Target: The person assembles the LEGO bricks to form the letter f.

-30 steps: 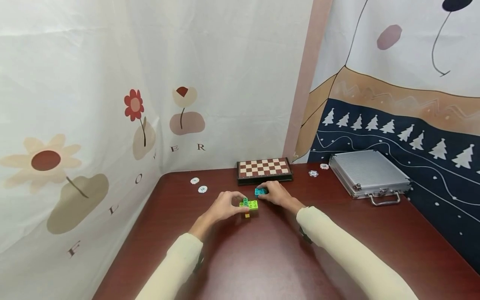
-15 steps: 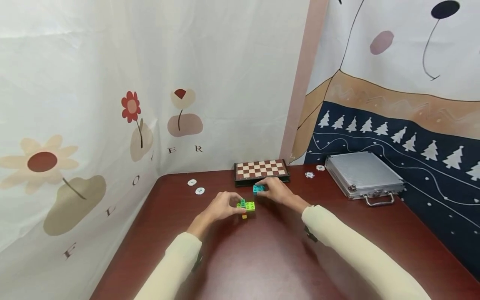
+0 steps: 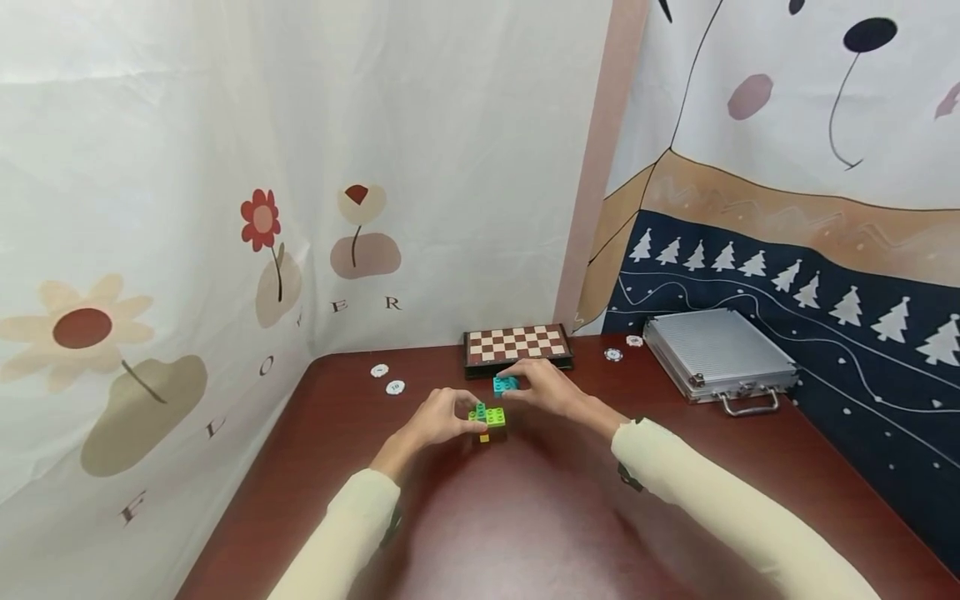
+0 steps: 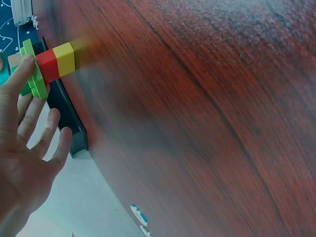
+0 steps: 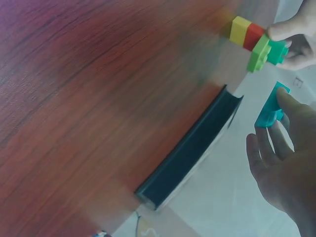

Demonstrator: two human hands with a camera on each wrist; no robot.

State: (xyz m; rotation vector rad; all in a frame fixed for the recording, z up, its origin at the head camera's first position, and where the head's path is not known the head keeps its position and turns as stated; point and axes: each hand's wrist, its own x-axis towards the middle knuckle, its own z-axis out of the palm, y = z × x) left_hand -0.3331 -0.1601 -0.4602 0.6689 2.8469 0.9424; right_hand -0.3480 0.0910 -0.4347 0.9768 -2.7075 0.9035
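Note:
My left hand [image 3: 467, 417] grips a small brick stack [image 3: 488, 416] that stands on the dark red table [image 3: 525, 517]. The stack has green bricks on top, then a red brick [image 4: 48, 65] and a yellow brick [image 4: 64, 58] at the bottom. In the left wrist view my left hand [image 4: 24, 98] touches the green part [image 4: 33, 81]. My right hand [image 3: 521, 382] pinches a teal brick [image 3: 506, 384] just behind and to the right of the stack, apart from it. The right wrist view shows the teal brick [image 5: 270, 111] at my right hand's fingertips [image 5: 289, 101], below the stack [image 5: 253, 42].
A folded chessboard [image 3: 517, 346] lies close behind the hands. Two poker chips [image 3: 387, 379] lie to the left and two more chips [image 3: 622, 347] to the right. A closed aluminium case [image 3: 720, 354] sits at the right. Printed cloth walls stand behind and beside the table.
My right hand has carried the teal brick a little leftward, nearer the stack. My left hand keeps its hold on the stack. The head view has swung slightly.

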